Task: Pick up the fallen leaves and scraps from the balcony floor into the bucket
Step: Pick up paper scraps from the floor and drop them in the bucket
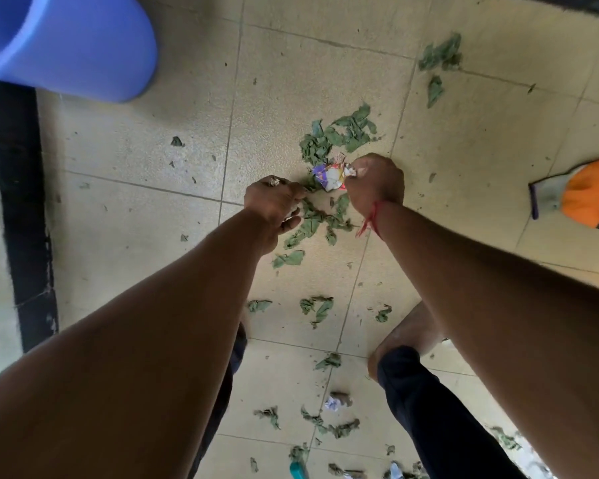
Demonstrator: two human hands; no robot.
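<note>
The tiled floor (135, 236) is strewn with debris from my feet out to the far tiles, and the blue bucket (77, 46) stands well off to my upper left. The thickest heap of leaves (339, 133) lies straight ahead, just past both hands. My left hand (274, 202) is curled down at the near edge of that heap; I cannot tell whether it has anything pinched. My right hand (376, 178) is closed on the edge of a crumpled wrapper (331, 174) that sits among the leaves. To do this well, I should rake the nearby leaves in under the wrapper with both hands and lift one full handful, rather than carry single scraps across to the bucket.
</note>
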